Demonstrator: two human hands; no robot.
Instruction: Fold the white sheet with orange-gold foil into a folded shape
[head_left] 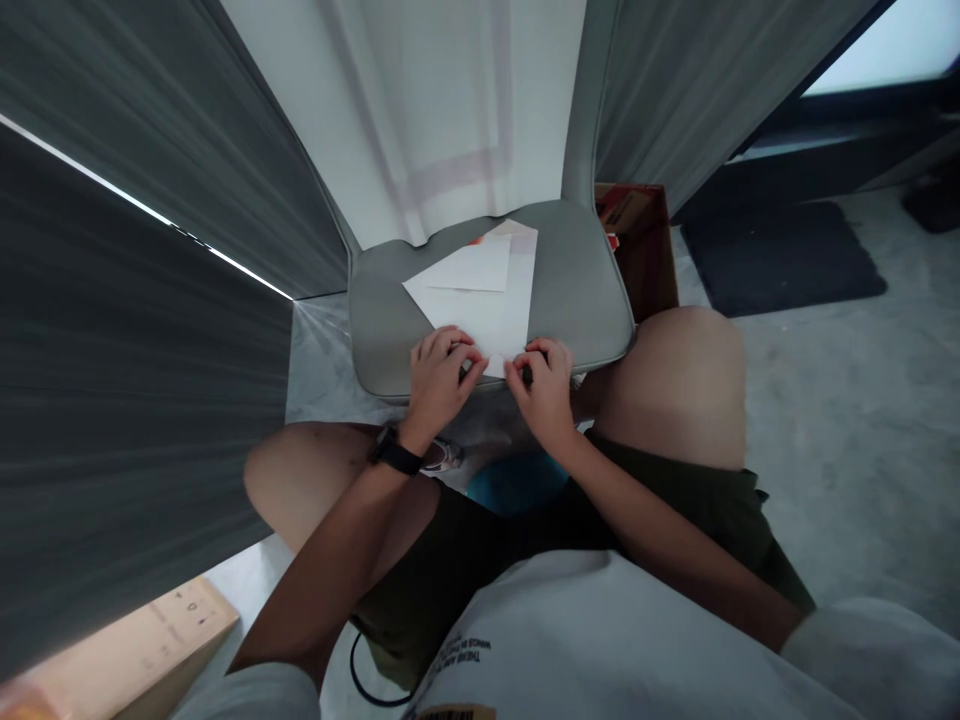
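Observation:
Sheets of white paper point(480, 310) lie overlapped on the grey chair seat point(577, 290), with a small orange patch near their top edge. My left hand point(444, 372), wearing a black watch point(397, 452) at the wrist, pinches the left side of a small white paper piece point(495, 366) at the sheets' lower corner. On the other side of that piece, my right hand point(541, 385) has thumb and finger closed on its right side. Both hands rest at the front edge of the seat, their fingertips close together.
The chair back has a white cover point(465, 110). Grey curtains point(150, 300) hang at both sides. An open red-brown box point(649, 250) stands right of the chair, a dark mat point(784, 258) beyond it. A cardboard box point(150, 650) is at the lower left.

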